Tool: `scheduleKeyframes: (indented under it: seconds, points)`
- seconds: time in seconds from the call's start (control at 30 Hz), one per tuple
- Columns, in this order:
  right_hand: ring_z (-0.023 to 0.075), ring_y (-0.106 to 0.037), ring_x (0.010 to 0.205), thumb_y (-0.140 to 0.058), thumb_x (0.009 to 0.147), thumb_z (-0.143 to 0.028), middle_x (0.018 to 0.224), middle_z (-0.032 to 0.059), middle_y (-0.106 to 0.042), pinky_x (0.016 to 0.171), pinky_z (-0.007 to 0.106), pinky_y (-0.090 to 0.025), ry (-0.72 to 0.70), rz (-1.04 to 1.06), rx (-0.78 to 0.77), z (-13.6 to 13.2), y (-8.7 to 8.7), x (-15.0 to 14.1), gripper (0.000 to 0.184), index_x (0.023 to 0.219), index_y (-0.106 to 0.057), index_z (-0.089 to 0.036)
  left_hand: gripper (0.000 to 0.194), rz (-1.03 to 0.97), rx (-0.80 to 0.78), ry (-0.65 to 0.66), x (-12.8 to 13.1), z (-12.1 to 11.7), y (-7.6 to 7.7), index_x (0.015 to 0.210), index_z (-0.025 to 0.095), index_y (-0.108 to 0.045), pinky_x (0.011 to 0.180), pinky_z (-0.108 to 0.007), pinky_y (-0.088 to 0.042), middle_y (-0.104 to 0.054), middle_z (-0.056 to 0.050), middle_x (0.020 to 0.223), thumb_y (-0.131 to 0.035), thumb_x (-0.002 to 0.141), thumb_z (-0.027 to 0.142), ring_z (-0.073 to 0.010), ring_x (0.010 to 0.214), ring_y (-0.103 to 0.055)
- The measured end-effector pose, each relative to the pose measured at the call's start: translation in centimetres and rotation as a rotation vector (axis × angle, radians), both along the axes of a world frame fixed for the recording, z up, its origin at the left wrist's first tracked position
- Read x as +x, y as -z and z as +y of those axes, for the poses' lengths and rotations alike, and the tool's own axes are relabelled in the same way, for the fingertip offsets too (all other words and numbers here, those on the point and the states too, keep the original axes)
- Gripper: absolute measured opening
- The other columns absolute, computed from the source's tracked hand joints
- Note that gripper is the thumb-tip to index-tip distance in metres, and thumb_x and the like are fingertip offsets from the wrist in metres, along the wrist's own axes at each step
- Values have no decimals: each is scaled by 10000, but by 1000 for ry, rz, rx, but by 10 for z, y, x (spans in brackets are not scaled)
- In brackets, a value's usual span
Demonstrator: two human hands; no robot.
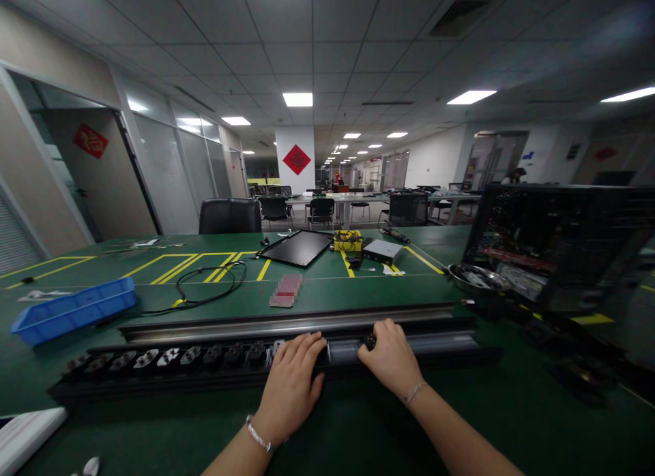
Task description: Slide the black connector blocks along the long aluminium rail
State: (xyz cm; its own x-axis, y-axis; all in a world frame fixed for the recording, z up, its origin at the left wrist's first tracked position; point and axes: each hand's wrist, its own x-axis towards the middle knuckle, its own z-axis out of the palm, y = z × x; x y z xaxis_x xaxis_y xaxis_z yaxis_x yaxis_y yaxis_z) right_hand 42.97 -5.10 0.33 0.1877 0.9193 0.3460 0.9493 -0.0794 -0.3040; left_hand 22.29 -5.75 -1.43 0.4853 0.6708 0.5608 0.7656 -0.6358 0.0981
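Note:
A long black power strip housing (205,379) lies across the bench in front of me. Its left part holds a row of socket modules (168,357), several dark and a few pale. My left hand (290,387) lies over the strip's middle, fingers stretched out and thumb apart, covering part of the row. Just to its right, a bare grey stretch of the channel (344,352) shows. My right hand (391,357) is closed at the strip, fingers curled around a small black part (369,341), mostly hidden. Behind runs a long metal-faced cover rail (286,324).
A blue plastic bin (76,311) stands left, beside a looped black cable (212,285). Farther back are a dark flat panel (297,247), a yellow box (348,241) and a grey box (383,251). On the right, an open computer case (552,247) stands behind a metal bowl (478,278).

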Motion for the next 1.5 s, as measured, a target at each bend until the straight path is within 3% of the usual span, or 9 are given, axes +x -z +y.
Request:
scheduleKeyframes:
  seconds: [1.5]
  points:
    - [214, -455, 879, -508, 691, -298, 869, 77, -513, 779, 306, -351, 11, 17, 0, -3, 0, 9, 108, 709, -478, -196, 500, 14, 11, -3, -1, 0, 1, 1234, 228, -438, 995, -436, -342, -510, -48, 1295, -509, 751, 120, -228, 1184, -446]
